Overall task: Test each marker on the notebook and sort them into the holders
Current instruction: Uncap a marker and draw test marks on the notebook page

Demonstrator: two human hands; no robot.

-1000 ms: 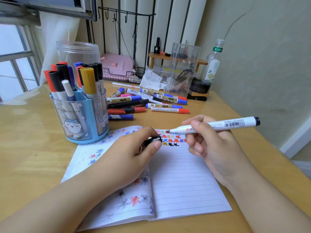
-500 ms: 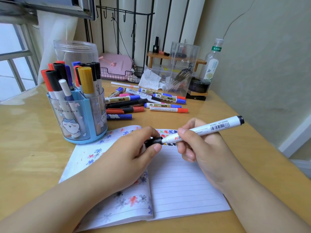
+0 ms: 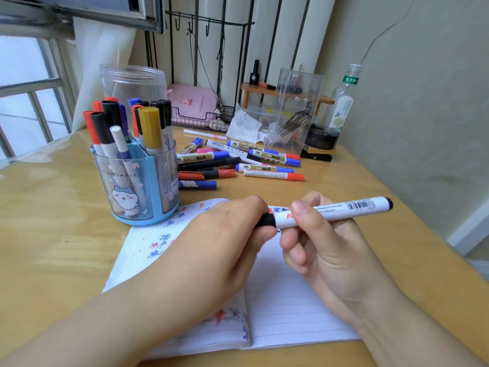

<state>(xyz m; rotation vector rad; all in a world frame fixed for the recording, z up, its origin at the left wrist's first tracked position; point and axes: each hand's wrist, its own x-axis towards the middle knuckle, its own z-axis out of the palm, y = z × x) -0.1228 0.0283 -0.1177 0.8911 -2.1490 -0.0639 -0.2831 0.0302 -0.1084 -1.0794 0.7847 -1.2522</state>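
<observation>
A yellow wooden desk (image 3: 53,234) sits by a wall. Over the open notebook (image 3: 291,300) near the person, the right hand (image 3: 325,250) grips a white marker (image 3: 336,211). The left hand (image 3: 225,239) pinches its black cap (image 3: 266,221) at the tip. I think the cap is going on: push it straight till snug. The blue holder (image 3: 148,197) stands at the left, loose markers (image 3: 238,162) lie farther back

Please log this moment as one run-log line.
left hand: pinches black cap | right hand: grips white marker | over notebook
</observation>
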